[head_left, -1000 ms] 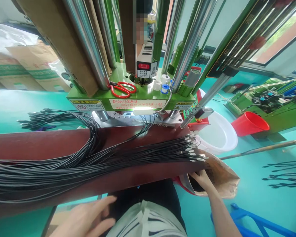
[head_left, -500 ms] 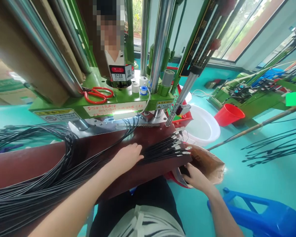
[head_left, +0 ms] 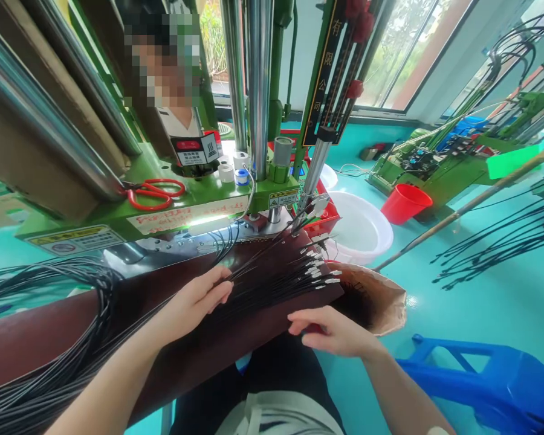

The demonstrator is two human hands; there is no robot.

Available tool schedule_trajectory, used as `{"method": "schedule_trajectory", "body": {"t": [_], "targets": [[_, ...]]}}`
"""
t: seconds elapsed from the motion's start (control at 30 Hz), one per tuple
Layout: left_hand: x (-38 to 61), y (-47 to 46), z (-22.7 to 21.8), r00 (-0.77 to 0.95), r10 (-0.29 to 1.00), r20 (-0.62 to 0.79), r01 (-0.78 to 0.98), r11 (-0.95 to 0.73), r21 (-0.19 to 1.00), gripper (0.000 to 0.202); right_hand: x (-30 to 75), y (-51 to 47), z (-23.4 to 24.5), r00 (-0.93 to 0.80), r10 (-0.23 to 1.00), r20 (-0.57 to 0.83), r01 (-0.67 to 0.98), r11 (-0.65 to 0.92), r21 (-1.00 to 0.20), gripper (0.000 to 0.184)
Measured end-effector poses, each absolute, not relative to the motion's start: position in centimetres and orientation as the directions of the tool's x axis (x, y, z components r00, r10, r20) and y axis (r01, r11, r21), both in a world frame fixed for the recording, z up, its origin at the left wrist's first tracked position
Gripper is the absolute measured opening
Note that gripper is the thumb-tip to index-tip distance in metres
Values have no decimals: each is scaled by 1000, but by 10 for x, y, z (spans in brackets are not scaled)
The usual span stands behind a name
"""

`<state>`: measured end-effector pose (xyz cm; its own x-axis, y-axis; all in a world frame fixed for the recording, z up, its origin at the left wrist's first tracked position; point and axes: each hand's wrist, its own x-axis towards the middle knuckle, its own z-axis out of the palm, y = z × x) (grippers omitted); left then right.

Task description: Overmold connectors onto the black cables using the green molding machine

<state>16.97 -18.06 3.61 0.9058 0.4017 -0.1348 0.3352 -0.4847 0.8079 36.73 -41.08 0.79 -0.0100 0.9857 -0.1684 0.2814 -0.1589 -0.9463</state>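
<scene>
A thick bundle of thin black cables point(head_left: 272, 281) with metal terminal ends lies across a dark red board point(head_left: 226, 338) in front of me. My left hand point(head_left: 194, 299) rests on the cables near their middle, fingers together, pinching a few strands that lift toward the machine. My right hand point(head_left: 333, 331) hovers at the board's near right corner, fingers loosely curled, and whether anything is in them I cannot see. A brown paper bag point(head_left: 381, 302) stands open just beyond the cable ends.
A green press machine point(head_left: 176, 202) with steel columns stands behind the board, red scissors point(head_left: 152, 192) on its ledge. Another person sits behind it. A white basin point(head_left: 360, 226), a red bucket point(head_left: 405, 202), a blue plastic stool point(head_left: 485, 377) and more cables point(head_left: 494, 241) are on the teal floor at right.
My left hand came up from my lap onto the cables and now pinches some strands. My right hand left the paper bag for the board's corner. The view turned right.
</scene>
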Motion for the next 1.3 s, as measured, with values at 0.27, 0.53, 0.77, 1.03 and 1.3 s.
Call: {"method": "schedule_trajectory", "body": {"t": [0.27,0.53,0.77,1.03,1.3], "targets": [[187,-190,11,904,428,-17,362,-743,564,26,361,-321,-5,403,911,-81,-688,244,-684,33],[199,-182,-17,870,470,-152,494,-830,259,26,366,-319,5,511,859,0,-560,333,-758,19],[197,-178,-14,871,473,-130,485,-790,376,26,367,-321,2,529,848,4,-524,331,-785,15],[197,-181,-13,900,411,-144,435,-824,364,27,367,-325,-2,544,839,-15,-521,324,-789,13],[192,-185,-15,915,402,22,392,-902,181,21,367,-325,1,553,833,-31,-525,319,-789,14]]}}
